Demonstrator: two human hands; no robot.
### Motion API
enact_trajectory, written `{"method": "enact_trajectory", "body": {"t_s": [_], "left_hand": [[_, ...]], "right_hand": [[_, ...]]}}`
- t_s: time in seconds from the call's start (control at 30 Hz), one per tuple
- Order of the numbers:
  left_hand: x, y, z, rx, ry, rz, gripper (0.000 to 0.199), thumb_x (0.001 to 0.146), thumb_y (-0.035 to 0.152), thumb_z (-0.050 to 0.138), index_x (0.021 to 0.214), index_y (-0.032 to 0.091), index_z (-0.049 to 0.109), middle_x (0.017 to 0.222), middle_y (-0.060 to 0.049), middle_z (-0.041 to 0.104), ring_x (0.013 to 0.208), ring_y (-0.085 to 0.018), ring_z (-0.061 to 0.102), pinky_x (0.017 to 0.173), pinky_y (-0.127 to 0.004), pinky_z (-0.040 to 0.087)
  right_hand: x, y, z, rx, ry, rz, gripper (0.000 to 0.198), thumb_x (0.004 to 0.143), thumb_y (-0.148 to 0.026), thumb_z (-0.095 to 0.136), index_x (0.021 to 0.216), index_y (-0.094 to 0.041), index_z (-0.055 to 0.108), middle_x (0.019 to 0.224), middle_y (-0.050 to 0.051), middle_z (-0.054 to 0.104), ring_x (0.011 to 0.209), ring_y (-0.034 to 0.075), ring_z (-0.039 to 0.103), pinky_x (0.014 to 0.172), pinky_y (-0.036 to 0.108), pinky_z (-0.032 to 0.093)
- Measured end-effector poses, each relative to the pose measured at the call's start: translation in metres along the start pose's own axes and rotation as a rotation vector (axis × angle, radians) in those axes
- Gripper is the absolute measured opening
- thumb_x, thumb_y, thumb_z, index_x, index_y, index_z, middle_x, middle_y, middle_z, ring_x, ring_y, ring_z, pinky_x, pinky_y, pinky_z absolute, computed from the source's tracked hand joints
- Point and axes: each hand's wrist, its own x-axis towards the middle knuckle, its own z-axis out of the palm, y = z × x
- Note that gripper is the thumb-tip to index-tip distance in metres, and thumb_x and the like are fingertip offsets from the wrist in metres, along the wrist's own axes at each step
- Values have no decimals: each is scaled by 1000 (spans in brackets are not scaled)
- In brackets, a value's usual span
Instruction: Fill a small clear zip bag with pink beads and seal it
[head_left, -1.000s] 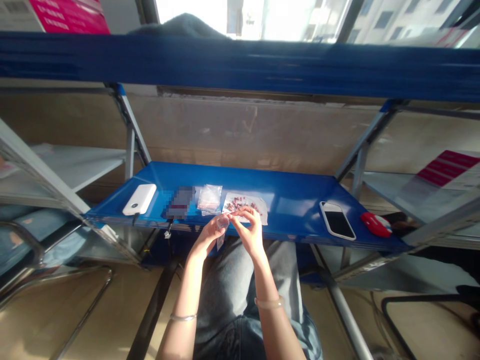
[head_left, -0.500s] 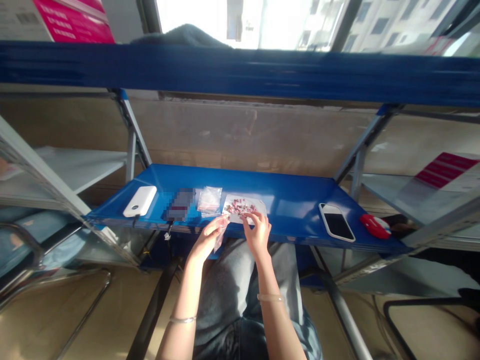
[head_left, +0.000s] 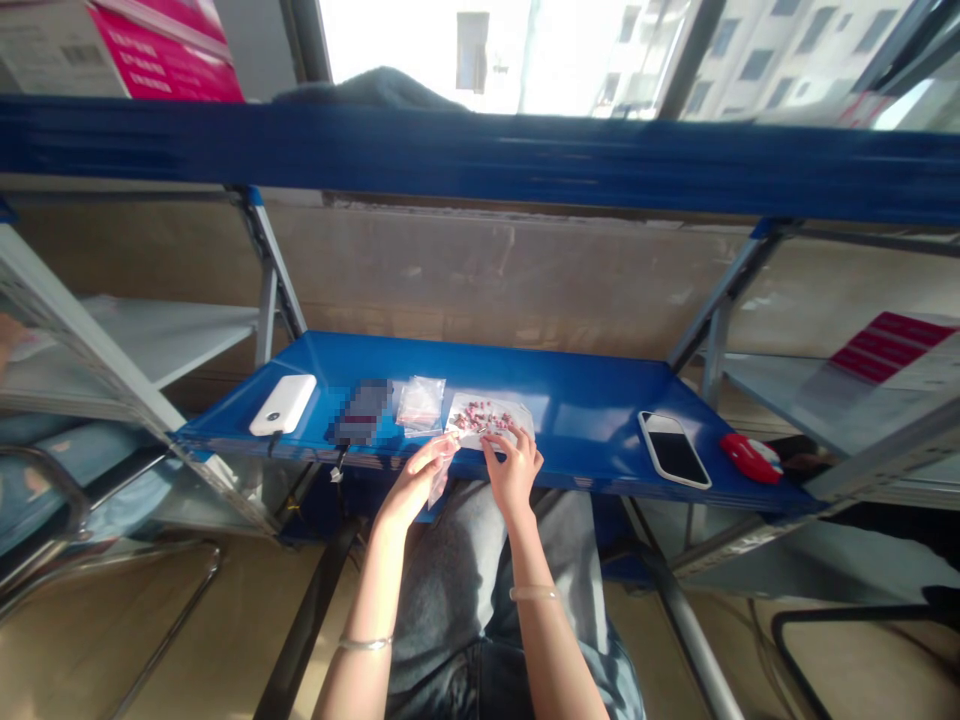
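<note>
Clear plastic bag (head_left: 439,485), likely light, limp and slippery, hangs pinched in our left grip (head_left: 412,484) at the tabletop (head_left: 581,405) edge; we'd hold its rim. Pinkish pieces (head_left: 480,415) nearby call for fingertips; we cannot tell whether the right grip (head_left: 513,477) pinches one.

Right hand (head_left: 514,472) now apart from bag (head_left: 439,484)

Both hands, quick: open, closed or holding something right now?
Left hand: closed, holding a clear plastic bag.
Right hand: curled near the small pinkish pieces; whether it holds one cannot be told.
</note>
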Motion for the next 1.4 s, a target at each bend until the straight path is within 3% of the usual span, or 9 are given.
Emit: {"method": "enact_trajectory", "body": {"t_s": [0.3,0.53,0.8,0.93,1.07,1.3,1.4], "left_hand": [[0,0,-1,-5,-59,48,60,69,45,71,122,19,58,131,-12,55,125,-31,47,97,-36,43],[-2,0,-1,2,-39,31,60,70,47,70,121,18,60,130,-13,56,121,-32,50,95,-37,45],[2,-9,-9,43,-85,79,60,72,48,68,123,18,57,127,-14,58,124,-29,48,105,-38,35],[1,-5,-6,18,-103,76,62,71,48,70,124,18,57,128,-14,58,125,-27,47,106,-36,34],[-3,2,-1,-10,-127,33,56,73,44,70,123,21,58,131,-11,56,128,-29,43,103,-35,37],[-4,7,6,-100,-110,49,50,71,39,72,115,17,63,121,-12,62,119,-30,51,99,-36,40],[-5,8,6,-118,-47,20,55,68,40,75,115,16,63,123,-13,61,122,-30,49,98,-34,40]], "right_hand": [[-1,-2,3,21,52,91,21,83,-39,58,77,-24,72,109,8,63,110,25,49,90,38,31],[-1,-4,5,21,52,115,24,84,-41,55,81,-26,74,115,9,62,116,28,45,92,42,28],[-6,-14,3,118,82,182,20,82,-37,56,78,-26,73,114,7,63,119,28,44,95,44,26],[-1,-21,-9,263,102,139,20,83,-36,57,80,-23,73,110,8,64,117,28,46,95,45,30],[7,-34,-25,474,2,27,16,79,-35,63,78,-23,73,105,7,66,113,26,50,96,43,36],[3,-54,-37,486,-148,-84,13,79,-36,64,80,-27,74,114,4,63,119,27,46,100,45,32],[2,-52,-31,516,-109,-36,18,82,-37,60,85,-25,73,112,6,64,111,25,51,95,42,35]]}}
